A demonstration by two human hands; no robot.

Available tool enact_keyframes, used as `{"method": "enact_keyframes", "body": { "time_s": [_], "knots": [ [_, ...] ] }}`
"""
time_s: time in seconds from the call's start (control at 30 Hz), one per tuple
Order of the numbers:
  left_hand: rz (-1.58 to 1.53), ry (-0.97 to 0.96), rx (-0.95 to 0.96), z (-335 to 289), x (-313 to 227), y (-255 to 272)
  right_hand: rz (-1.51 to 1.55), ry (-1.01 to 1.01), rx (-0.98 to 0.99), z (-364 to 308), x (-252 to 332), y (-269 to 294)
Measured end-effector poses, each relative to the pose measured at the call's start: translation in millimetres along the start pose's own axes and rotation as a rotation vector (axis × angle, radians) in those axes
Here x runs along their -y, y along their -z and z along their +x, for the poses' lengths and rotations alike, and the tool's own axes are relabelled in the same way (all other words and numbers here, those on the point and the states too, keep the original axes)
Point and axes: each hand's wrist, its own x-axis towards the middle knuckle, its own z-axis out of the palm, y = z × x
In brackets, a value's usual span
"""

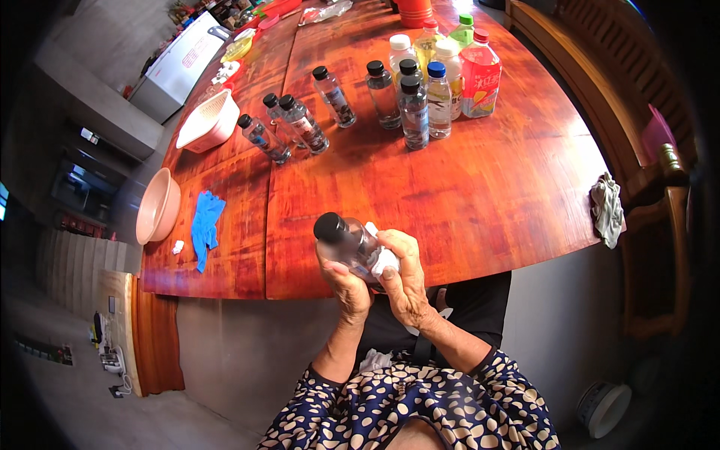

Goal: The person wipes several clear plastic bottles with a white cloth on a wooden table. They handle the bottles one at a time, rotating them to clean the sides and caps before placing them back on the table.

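A clear plastic bottle with a black cap (346, 238) is held tilted over the table's near edge, its cap pointing up and left. My left hand (348, 286) wraps round its lower left side. With my right hand (406, 277) I press a crumpled white tissue (385, 260) against the bottle's other side. Part of the bottle is hidden behind the fingers and the tissue. Further back stand several similar black-capped bottles, among them one at the left (265, 140) and one in the middle (334, 97).
Fuller drink bottles, including a red one (481, 75) and a blue-capped one (439, 103), stand at the back right. On the left lie a pink basket (208, 122), a pink basin (159, 207) and a blue glove (205, 227). A grey cloth (607, 210) hangs at the right edge.
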Motion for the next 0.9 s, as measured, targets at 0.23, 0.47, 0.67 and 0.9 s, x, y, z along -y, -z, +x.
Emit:
{"method": "enact_keyframes", "body": {
  "time_s": [0.23,0.47,0.67,0.9],
  "knots": [
    [-0.133,0.097,-0.112,7.0,-1.5,0.2,0.364,-0.319,-0.12,-18.1,-5.7,-3.6],
    [-0.081,0.053,-0.225,20.0,12.0,0.0,0.721,-0.534,-0.281,-24.2,-6.0,-2.5],
    [-0.23,0.205,-0.225,12.3,-18.8,-30.3,0.014,-0.016,-0.266,-17.0,-10.7,1.0],
    [-0.39,0.2,0.08,-1.0,-5.6,-12.1,-0.385,0.28,-0.082,8.4,16.6,10.5]
  ]
}}
